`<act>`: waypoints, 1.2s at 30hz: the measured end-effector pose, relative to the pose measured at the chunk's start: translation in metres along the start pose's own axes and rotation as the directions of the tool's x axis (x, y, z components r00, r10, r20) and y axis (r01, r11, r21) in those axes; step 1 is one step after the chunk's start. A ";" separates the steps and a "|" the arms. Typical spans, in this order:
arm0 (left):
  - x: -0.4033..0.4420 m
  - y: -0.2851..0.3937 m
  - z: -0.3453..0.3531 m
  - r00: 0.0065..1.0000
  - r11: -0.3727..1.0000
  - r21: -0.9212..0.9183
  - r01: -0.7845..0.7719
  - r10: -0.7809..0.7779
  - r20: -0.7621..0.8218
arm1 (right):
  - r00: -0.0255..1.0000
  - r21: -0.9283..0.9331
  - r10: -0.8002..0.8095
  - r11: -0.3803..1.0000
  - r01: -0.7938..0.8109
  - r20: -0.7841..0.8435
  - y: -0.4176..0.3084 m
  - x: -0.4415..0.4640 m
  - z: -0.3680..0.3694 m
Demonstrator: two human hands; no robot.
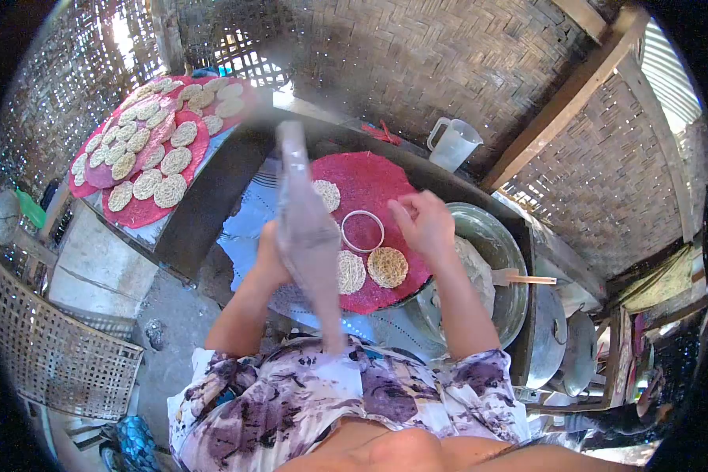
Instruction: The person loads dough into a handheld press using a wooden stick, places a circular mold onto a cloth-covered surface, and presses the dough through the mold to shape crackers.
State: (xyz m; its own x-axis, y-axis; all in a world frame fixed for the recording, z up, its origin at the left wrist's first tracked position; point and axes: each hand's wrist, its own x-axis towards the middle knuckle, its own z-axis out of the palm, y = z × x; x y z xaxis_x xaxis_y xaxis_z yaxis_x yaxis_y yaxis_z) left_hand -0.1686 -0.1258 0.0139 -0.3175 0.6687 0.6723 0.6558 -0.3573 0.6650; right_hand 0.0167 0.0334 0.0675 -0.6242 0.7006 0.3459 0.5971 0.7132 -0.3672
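My left hand is closed round a long, pale wooden tool, which is blurred and hides part of the fingers. My right hand hovers over the right side of a round red sheet, its fingers loosely bent and apart, with nothing seen in them. Between my hands a thin white ring lies on the sheet. Just below the ring are a pale textured disc and a browner one. Another pale disc shows beside the tool's upper part.
A large metal basin with pale contents and a wooden-handled spatula stands at the right. Behind is a clear jug. More discs lie on red sheets at the left. Lidded pots stand lower right.
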 end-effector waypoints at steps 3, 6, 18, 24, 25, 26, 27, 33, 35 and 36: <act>0.033 0.030 0.024 0.971 0.872 0.429 -0.235 0.192 0.141 | 0.910 0.198 -0.343 0.899 0.390 -0.234 -0.044 0.008 -0.043; 0.062 0.055 0.062 0.945 0.833 0.448 -0.326 0.303 0.123 | 0.811 -0.052 -0.443 0.886 0.460 -0.381 -0.082 0.000 -0.085; 0.076 0.137 0.105 0.545 0.798 0.141 -0.586 0.260 0.797 | 0.997 0.280 -0.074 0.957 0.079 -0.028 -0.023 -0.113 -0.173; 0.078 0.091 0.144 0.658 0.960 0.041 -0.276 0.158 0.736 | 0.847 0.437 0.279 0.898 -0.062 -0.454 0.055 -0.178 -0.215; 0.075 0.076 0.153 0.683 0.987 -0.051 -0.151 0.142 0.717 | 0.732 0.591 0.423 0.806 -0.035 -0.534 0.061 -0.185 -0.216; 0.072 0.070 0.160 0.662 0.988 -0.133 -0.074 0.148 0.735 | 0.629 0.648 0.450 0.753 0.114 -0.634 0.069 -0.188 -0.210; 0.068 0.076 0.165 0.623 0.927 -0.340 0.158 0.174 0.763 | 0.509 0.670 0.489 0.694 0.265 -0.708 0.079 -0.190 -0.197; 0.054 0.114 0.200 0.877 -0.036 -0.898 0.439 0.236 0.419 | 0.561 0.891 0.711 0.220 0.396 -0.424 0.077 -0.182 -0.107; 0.062 0.109 0.196 0.935 -0.011 -0.979 0.203 0.299 0.191 | 0.770 0.895 0.494 0.042 0.444 -0.405 0.082 -0.175 -0.083; 0.065 0.103 0.189 0.938 0.026 -0.980 0.199 0.285 0.199 | 0.847 0.915 0.384 0.314 0.253 -0.367 0.103 -0.180 -0.071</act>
State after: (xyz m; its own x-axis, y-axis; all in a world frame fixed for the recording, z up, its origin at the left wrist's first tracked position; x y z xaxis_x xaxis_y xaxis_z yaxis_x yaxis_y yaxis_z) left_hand 0.0074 0.0038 0.0645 0.0254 0.6546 0.7556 -0.7169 -0.5148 0.4701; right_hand 0.2262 -0.0178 0.0289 -0.1147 0.8760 0.4685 -0.4315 0.3809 -0.8178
